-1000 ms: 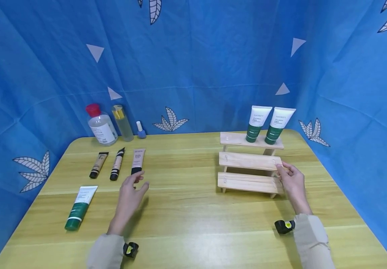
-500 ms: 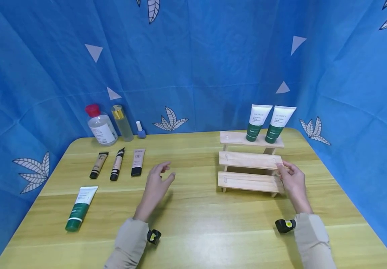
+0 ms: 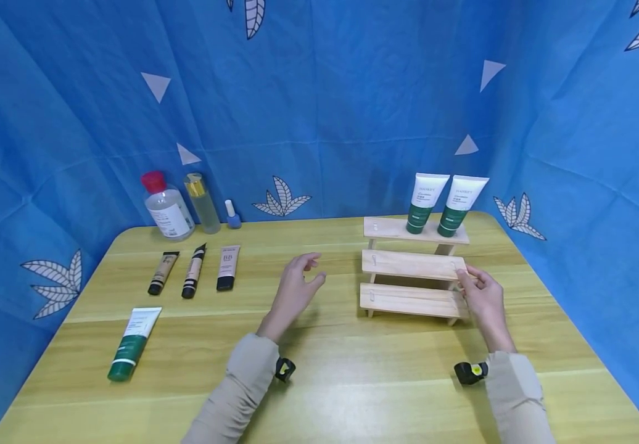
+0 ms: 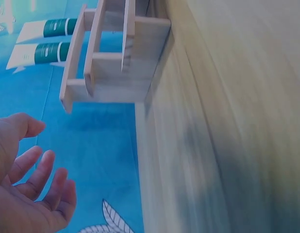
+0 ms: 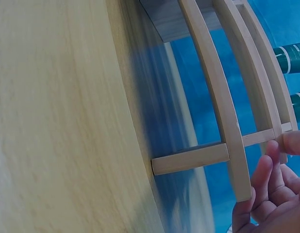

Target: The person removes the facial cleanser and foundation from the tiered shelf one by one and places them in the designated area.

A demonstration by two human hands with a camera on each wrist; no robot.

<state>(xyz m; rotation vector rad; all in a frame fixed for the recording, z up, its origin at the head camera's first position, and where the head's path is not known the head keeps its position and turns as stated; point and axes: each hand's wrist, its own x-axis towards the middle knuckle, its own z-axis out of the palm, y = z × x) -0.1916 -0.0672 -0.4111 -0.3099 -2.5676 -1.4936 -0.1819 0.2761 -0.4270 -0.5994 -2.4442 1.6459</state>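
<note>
A three-step wooden rack stands at the right of the yellow table. Two green-and-white tubes stand upright on its top step. My right hand holds the rack's right end, thumb on the middle step; the right wrist view shows its fingers against the side bar. My left hand hovers above the table left of the rack, fingers relaxed and holding nothing. In the left wrist view that hand is spread, with the rack ahead of it.
At the table's left lie a green-and-white tube and three small beige tubes. Behind them stand a red-capped bottle, a gold-capped bottle and a small blue bottle. Blue cloth surrounds the table.
My left hand has travelled right, from beside the beige tubes to the middle of the table near the rack. The right hand has kept its hold on the rack.
</note>
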